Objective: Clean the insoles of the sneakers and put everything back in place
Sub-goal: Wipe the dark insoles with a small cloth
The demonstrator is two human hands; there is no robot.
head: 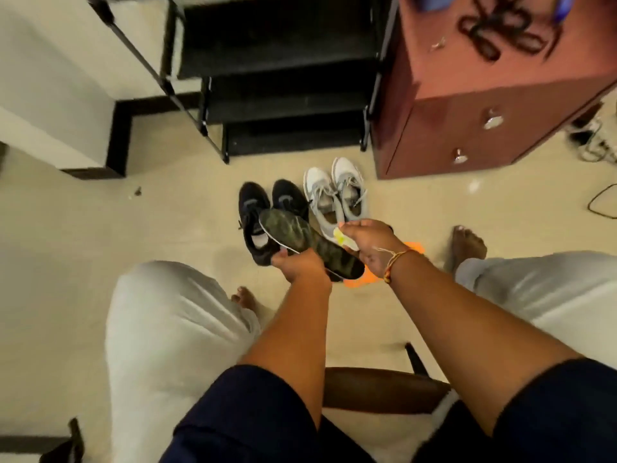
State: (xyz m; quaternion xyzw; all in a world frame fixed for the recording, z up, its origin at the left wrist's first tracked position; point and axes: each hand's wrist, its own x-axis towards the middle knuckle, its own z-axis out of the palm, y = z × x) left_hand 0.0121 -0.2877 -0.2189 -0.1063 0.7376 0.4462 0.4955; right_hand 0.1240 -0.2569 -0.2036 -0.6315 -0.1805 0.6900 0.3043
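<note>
So, mid-job: the left grip [300, 267] was clasped round one camo insole [300, 240], held above the floor over the shoes, and the right grip [370, 243] pinched one yellowish wipe [342, 238] beside it. I'd say wiping was underway, refitting and tidying still left. Beyond sat two black sneakers [263, 208] and two white sneakers [337, 192], then one black shoe rack [283, 95].

the pale floor [100, 235] has two black sneakers [253, 203] side by side, with two white sneakers [322, 195] just beside them. an orange thing [367, 276] lies near. a black rack [287, 137] and brown cabinet [467, 138] stand behind.
</note>
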